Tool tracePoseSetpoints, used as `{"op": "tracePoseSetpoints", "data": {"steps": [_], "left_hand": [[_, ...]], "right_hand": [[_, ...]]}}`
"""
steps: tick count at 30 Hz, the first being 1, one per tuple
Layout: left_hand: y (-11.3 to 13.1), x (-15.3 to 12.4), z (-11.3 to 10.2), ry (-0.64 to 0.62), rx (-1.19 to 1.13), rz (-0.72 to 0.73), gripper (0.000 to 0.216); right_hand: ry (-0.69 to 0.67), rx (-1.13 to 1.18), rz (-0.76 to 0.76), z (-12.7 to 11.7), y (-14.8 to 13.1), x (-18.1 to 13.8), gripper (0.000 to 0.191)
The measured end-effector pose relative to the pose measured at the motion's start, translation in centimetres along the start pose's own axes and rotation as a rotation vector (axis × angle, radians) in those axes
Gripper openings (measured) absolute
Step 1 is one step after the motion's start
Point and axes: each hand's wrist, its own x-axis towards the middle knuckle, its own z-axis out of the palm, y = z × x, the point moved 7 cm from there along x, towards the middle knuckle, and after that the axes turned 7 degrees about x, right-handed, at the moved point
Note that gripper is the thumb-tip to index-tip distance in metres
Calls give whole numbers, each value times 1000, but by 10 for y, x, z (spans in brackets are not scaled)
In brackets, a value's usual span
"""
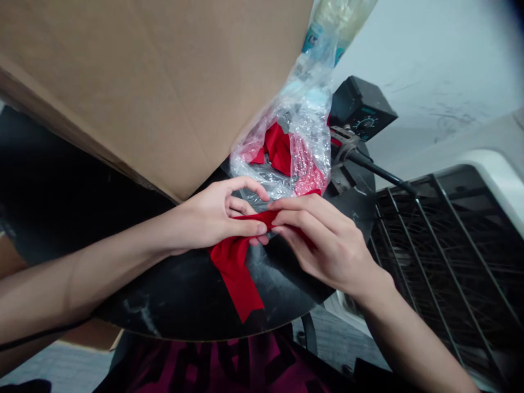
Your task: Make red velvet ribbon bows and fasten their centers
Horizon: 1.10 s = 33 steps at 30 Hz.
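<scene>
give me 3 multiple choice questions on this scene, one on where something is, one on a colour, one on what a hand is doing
1. Where is the clear plastic bag relative to the left hand?
A. Beyond it
B. On the wire rack
C. Underneath it

2. What colour is the fabric strip?
A. Blue
B. White
C. Red

3. What is the right hand doing?
A. Lying flat on the wire rack
B. Pinching the fabric strip
C. Turning a dial

Answers:
1. A, the bag lies past the fingertips, farther from the person.
2. C, the strip is bright red.
3. B, its fingers close on the strip.
</scene>
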Motion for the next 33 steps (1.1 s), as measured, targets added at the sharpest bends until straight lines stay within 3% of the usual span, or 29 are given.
{"op": "tracePoseSetpoints", "data": {"steps": [5, 12, 22, 33], "left_hand": [[-6, 1, 3, -7, -155, -83, 28], [-7, 1, 3, 23, -206, -102, 40], [-15, 1, 8, -9, -347, -210, 34], [-17, -3, 8, 12, -289, -267, 45]], "right_hand": [[12, -144, -127, 0, -4, -15, 28], [54, -165, -213, -2, -7, -23, 29], [120, -207, -284, -4, -10, -25, 22], [139, -90, -284, -3, -8, -33, 25]]}}
